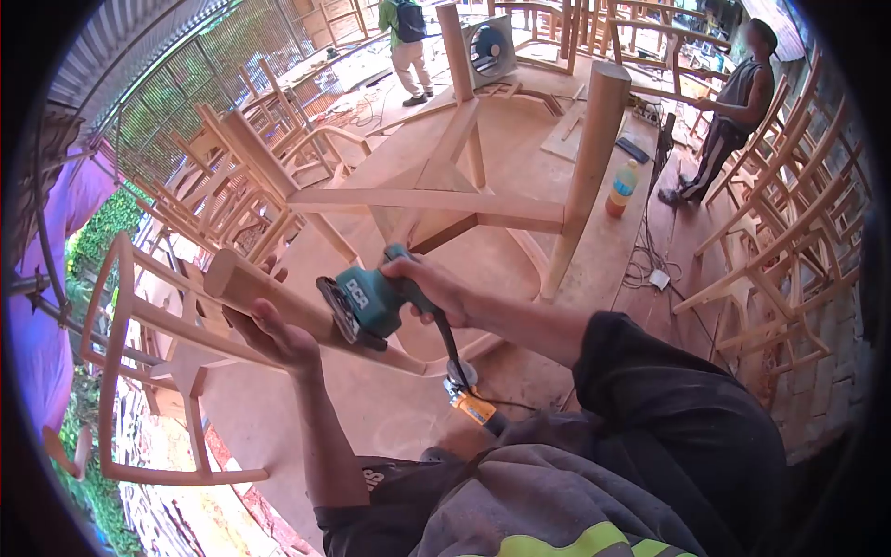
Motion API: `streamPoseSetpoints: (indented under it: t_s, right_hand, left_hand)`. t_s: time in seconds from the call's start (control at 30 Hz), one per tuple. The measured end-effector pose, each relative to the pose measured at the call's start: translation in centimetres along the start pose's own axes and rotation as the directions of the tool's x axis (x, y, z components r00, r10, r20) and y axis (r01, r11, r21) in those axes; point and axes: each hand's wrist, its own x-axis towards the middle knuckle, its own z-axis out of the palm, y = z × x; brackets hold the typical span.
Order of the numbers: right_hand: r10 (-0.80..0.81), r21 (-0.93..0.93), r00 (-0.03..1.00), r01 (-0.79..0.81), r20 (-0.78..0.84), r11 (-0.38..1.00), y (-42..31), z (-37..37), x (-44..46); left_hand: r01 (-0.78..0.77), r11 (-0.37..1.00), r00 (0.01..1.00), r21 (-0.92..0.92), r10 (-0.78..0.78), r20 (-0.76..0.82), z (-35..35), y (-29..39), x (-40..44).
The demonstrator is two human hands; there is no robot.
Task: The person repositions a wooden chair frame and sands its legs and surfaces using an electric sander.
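Note:
My right hand (pixel 432 288) is closed around the body of a green electric sander (pixel 371 290) marked DCA, its black cord running down past my wrist. The sander's pad faces a round wooden leg (pixel 278 302); whether it touches the wood I cannot tell. My left hand (pixel 274 339) supports that leg near its end, with fingertips showing on the far side. The leg belongs to an upturned wooden chair frame (pixel 427 200), whose other legs point upward and are joined by crossing rails.
An angle grinder (pixel 473 405) with a yellow body lies near my lap. Another chair frame (pixel 116 371) stands at left, and several more (pixel 789 223) are stacked at right. A bottle (pixel 622 188), cords and a fan (pixel 489 48) lie beyond. Two people (pixel 742 102) (pixel 406 46) stand farther off.

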Motion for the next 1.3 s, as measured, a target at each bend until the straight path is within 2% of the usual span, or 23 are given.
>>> streamPoseSetpoints:
  t_s: [0.17,0.23,0.27,0.3,0.33,0.37,0.4,0.43,0.47,0.5,0.57,0.6,0.67,0.73,0.77,0.87,0.9,0.97,1.1,1.17,1.2,1.23,1.3]
  right_hand:
    - [-0.067,-0.004,0.995,0.067,-0.073,0.998,1.7,0.6,-4.0]
    - [-0.050,0.012,0.999,0.050,-0.021,0.999,0.7,-0.1,-1.0]
    - [-0.053,0.011,0.998,0.053,-0.016,0.999,0.2,-0.2,0.4]
    - [-0.034,-0.008,0.998,0.035,0.044,0.999,-0.3,-0.5,1.4]
    - [-0.043,-0.015,0.999,0.043,0.015,0.999,-0.5,-0.6,1.5]
    - [-0.036,-0.020,0.999,0.036,-0.003,0.999,0.0,-0.5,1.2]
    - [-0.021,-0.006,0.999,0.021,-0.033,1.000,0.8,-0.5,0.1]
    - [0.005,0.004,1.000,-0.005,0.004,1.000,0.8,-0.4,-1.6]
    - [0.020,0.013,0.999,-0.020,0.038,1.000,0.8,-0.3,-2.8]
    - [0.032,-0.010,0.999,-0.032,0.016,0.999,1.1,-0.3,-2.3]
    - [0.117,-0.045,0.993,-0.116,0.032,0.992,0.2,-1.2,1.0]
    - [0.080,-0.081,0.993,-0.073,0.084,0.994,-0.8,-1.0,2.6]
    - [0.186,-0.116,0.955,-0.163,0.230,0.980,-2.2,-1.3,6.3]
    - [0.170,-0.148,0.941,-0.131,0.294,0.980,-2.6,-1.1,8.7]
    - [0.126,-0.174,0.910,-0.060,0.396,0.983,-2.8,-1.5,9.0]
    - [0.176,-0.123,0.935,-0.144,0.307,0.982,-2.0,-2.1,6.5]
    - [0.168,-0.147,0.974,-0.146,0.150,0.978,-1.3,-2.2,4.9]
    - [0.168,-0.131,0.975,-0.149,0.149,0.980,-1.6,-2.3,2.6]
    - [0.159,-0.109,0.924,-0.128,0.348,0.986,-2.4,-1.4,7.9]
    - [0.160,-0.166,0.912,-0.104,0.377,0.981,-3.5,-0.6,10.1]
    - [0.115,-0.132,0.896,-0.064,0.429,0.989,-4.1,-0.1,10.2]
    - [0.093,-0.105,0.917,-0.056,0.388,0.993,-4.5,0.4,10.2]
    - [-0.078,-0.080,0.930,0.114,0.360,0.990,-5.6,0.4,8.8]
  left_hand:
    - [0.006,1.000,0.999,-0.006,-0.006,0.033,-1.1,-1.2,-0.3]
    - [0.045,0.964,0.992,0.263,-0.011,-0.129,-2.0,-2.2,-0.6]
    - [0.048,0.962,0.992,0.267,-0.015,-0.125,-1.3,-1.8,-0.8]
    - [0.058,0.991,0.990,0.118,-0.042,-0.137,-0.4,-1.2,-0.8]
    - [0.070,0.997,0.987,-0.021,-0.073,-0.144,-0.3,-1.0,-0.7]
    - [0.137,0.990,0.964,0.021,-0.129,-0.232,-2.5,-4.6,-1.8]
    - [-0.011,0.930,0.989,0.368,0.063,-0.131,-5.5,-9.3,-3.5]
    - [0.066,0.979,0.993,0.192,-0.046,-0.108,-3.4,-5.9,-2.4]
    - [0.020,0.925,0.992,0.379,0.028,-0.121,-3.9,-6.2,-2.8]
    - [0.047,0.998,0.986,0.034,-0.041,-0.159,-0.7,-1.7,-0.9]
    - [0.060,0.993,0.998,-0.098,-0.062,-0.021,-0.1,-0.1,0.3]
    - [0.072,0.994,0.997,-0.079,-0.073,-0.009,-0.2,-0.2,0.4]
    - [0.038,0.996,0.998,-0.081,-0.041,-0.041,0.2,-0.4,0.6]
    - [0.021,0.997,0.999,-0.069,-0.024,-0.038,0.5,-0.6,0.8]
    - [-0.005,0.998,0.999,-0.070,0.001,-0.049,0.6,-0.5,0.7]
    - [0.005,0.999,1.000,-0.035,-0.006,-0.031,0.6,-0.3,0.8]
    - [0.008,1.000,1.000,-0.025,-0.009,-0.024,0.4,-0.4,0.9]
    - [-0.006,1.000,0.999,0.001,0.006,-0.048,0.7,-0.3,1.1]
    - [0.025,0.997,0.997,0.069,-0.020,-0.076,0.8,0.6,0.8]
    - [0.039,0.996,0.998,0.085,-0.035,-0.057,1.2,0.9,0.5]
    - [0.034,0.995,0.998,0.092,-0.028,-0.063,1.4,1.1,0.5]
    - [0.028,0.995,0.998,0.099,-0.021,-0.066,1.6,1.2,0.6]
    - [0.002,0.998,1.000,0.056,-0.003,0.014,0.6,0.6,0.9]
